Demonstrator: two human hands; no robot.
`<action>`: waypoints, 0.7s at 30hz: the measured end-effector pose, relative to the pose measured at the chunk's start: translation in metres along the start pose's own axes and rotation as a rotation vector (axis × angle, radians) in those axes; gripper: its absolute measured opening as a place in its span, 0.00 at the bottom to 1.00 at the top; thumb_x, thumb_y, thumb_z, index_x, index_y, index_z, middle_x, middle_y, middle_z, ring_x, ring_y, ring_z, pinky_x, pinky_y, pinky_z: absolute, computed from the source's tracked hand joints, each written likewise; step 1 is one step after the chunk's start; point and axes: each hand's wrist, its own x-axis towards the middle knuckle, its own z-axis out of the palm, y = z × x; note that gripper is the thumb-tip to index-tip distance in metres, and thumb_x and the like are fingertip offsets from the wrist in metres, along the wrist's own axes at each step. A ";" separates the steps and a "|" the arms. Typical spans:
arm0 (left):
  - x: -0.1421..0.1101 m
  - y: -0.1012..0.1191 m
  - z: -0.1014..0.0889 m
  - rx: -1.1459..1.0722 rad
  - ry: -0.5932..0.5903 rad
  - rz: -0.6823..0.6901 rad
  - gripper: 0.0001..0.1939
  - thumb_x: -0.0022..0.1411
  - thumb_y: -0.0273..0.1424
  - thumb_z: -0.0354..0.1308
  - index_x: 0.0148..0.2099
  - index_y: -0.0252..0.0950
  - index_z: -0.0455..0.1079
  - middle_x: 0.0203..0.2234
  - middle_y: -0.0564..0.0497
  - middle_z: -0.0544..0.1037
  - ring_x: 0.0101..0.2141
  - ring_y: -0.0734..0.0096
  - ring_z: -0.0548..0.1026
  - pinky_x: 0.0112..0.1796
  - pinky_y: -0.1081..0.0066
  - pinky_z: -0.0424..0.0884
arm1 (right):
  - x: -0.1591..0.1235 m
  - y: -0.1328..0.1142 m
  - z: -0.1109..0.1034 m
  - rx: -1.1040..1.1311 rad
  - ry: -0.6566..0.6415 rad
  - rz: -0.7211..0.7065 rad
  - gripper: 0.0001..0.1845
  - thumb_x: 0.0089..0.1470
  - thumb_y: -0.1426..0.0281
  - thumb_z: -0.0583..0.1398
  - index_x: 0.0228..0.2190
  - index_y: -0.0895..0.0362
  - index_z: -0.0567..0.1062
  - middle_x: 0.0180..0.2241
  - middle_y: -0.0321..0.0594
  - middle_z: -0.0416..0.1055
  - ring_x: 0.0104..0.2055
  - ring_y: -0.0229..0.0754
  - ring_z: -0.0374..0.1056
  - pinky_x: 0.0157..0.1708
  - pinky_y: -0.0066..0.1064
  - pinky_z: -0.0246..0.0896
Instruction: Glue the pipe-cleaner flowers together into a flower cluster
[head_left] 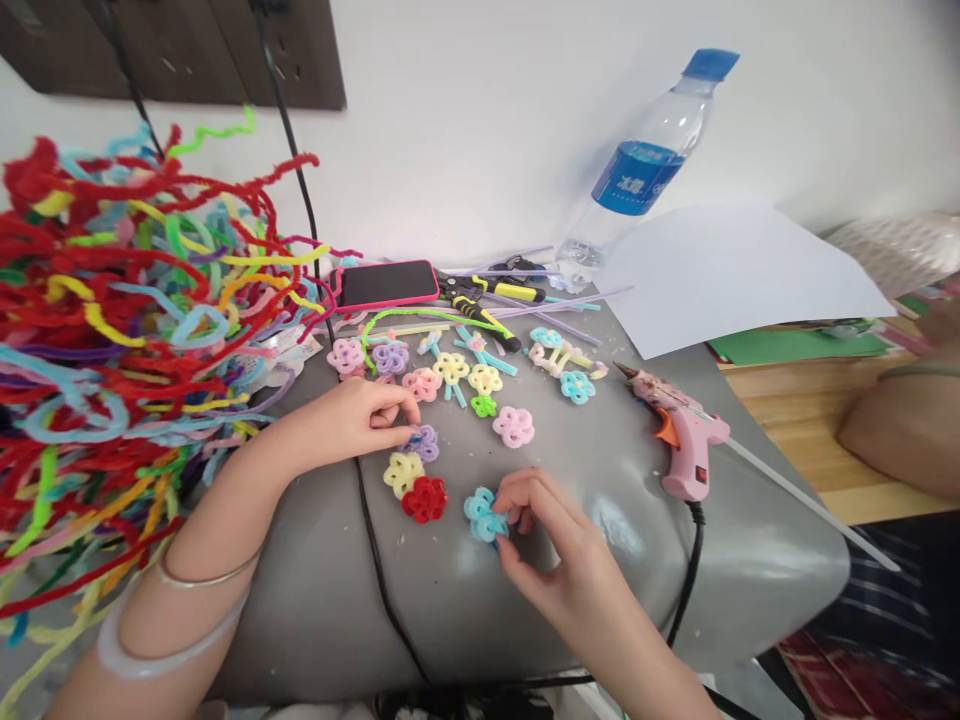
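"While the right hand (571, 545) pinches the blue flower (480, 510) between thumb and fingertips, what does the left hand (356, 420) do?"

"Its fingers are curled, thumb and forefinger at the purple flower (427, 443); I cannot tell whether they grip it."

"Where exactly is the blue flower?"

"Near the middle of the grey surface (585, 440), right of the red flower (425, 499), which touches the pale yellow flower (403, 474)."

"And beyond the hands?"

"Farther off lie 2 yellow flowers (451, 368), then pliers (480, 310) with yellow-and-black handles, right of a phone (384, 285)."

"At the sides?"

"Tangled pipe cleaners (135, 330) crowd the left; a pink glue gun (690, 440) lies on the right, with a white sheet (750, 270) and a bottle (637, 175) farther back."
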 end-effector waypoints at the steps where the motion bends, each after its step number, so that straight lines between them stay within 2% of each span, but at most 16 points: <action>1: 0.000 0.000 0.000 -0.002 -0.003 -0.001 0.09 0.59 0.38 0.57 0.37 0.37 0.73 0.19 0.61 0.56 0.21 0.78 0.57 0.26 0.77 0.54 | -0.003 0.001 -0.003 -0.017 -0.017 0.002 0.18 0.51 0.85 0.53 0.39 0.52 0.65 0.39 0.38 0.64 0.35 0.38 0.62 0.34 0.26 0.61; 6: -0.001 0.001 -0.001 -0.010 -0.017 0.002 0.09 0.59 0.36 0.57 0.38 0.37 0.73 0.20 0.61 0.56 0.21 0.78 0.57 0.27 0.77 0.54 | -0.017 0.009 -0.018 -0.121 -0.085 -0.039 0.17 0.53 0.83 0.53 0.40 0.51 0.65 0.40 0.40 0.65 0.37 0.40 0.65 0.35 0.27 0.63; 10: -0.002 0.003 -0.001 -0.022 -0.024 0.004 0.09 0.59 0.36 0.57 0.38 0.37 0.73 0.20 0.61 0.55 0.21 0.78 0.56 0.27 0.77 0.55 | -0.025 0.012 -0.026 -0.146 -0.059 0.028 0.14 0.55 0.81 0.53 0.39 0.51 0.65 0.40 0.40 0.66 0.40 0.41 0.67 0.40 0.30 0.64; 14: -0.001 0.002 -0.001 -0.023 -0.013 0.010 0.09 0.59 0.36 0.57 0.38 0.37 0.73 0.19 0.61 0.55 0.21 0.78 0.57 0.27 0.77 0.55 | -0.024 0.011 -0.033 -0.090 -0.018 0.069 0.15 0.53 0.81 0.55 0.38 0.50 0.63 0.38 0.37 0.66 0.37 0.40 0.64 0.37 0.28 0.63; 17: -0.001 0.001 0.000 -0.020 -0.011 0.017 0.09 0.60 0.37 0.57 0.38 0.37 0.73 0.19 0.61 0.56 0.21 0.77 0.57 0.27 0.77 0.55 | -0.016 0.007 -0.030 -0.054 0.046 0.035 0.15 0.53 0.81 0.55 0.39 0.50 0.63 0.38 0.38 0.65 0.37 0.40 0.63 0.36 0.29 0.62; 21: -0.001 0.000 0.000 -0.008 -0.015 0.017 0.09 0.60 0.36 0.57 0.38 0.37 0.74 0.19 0.61 0.56 0.21 0.77 0.57 0.26 0.77 0.55 | -0.001 -0.001 -0.015 -0.061 0.052 -0.075 0.17 0.54 0.83 0.54 0.40 0.51 0.65 0.40 0.39 0.64 0.41 0.41 0.64 0.40 0.30 0.62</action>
